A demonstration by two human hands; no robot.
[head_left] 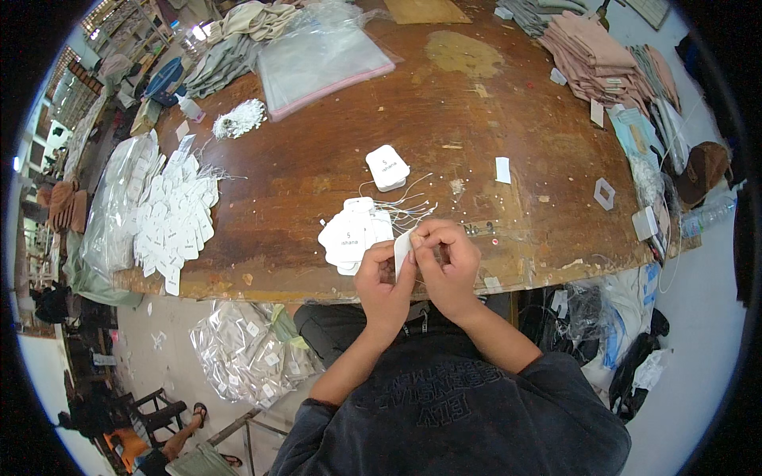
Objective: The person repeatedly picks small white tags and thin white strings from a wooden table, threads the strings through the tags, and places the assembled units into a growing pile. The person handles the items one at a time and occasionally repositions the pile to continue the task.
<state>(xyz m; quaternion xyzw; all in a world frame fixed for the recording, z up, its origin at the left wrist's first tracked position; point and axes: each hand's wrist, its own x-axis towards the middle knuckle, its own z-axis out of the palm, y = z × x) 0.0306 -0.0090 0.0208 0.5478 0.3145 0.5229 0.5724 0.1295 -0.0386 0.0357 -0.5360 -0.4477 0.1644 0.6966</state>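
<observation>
Close to the table's near edge, my left hand (384, 278) is closed on a white hang tag (403, 247), held upright and seen nearly edge-on. The fingers of my right hand (446, 258) pinch at the tag's upper corner; any string between them is too small to make out. Just left of my hands lies a loose pile of white tags (346, 236), with pale strings (405, 208) fanning out to its right. A small neat stack of tags (386, 166) sits a little farther back.
A large heap of strung tags (176, 210) lies at left beside clear plastic (115, 210). Farther back are a bunch of white strings (240, 119), clear plastic bags (317, 67) and folded cloth. Pink folded garments (591, 59) are stacked at far right. A wooden table (317, 151) carries all this.
</observation>
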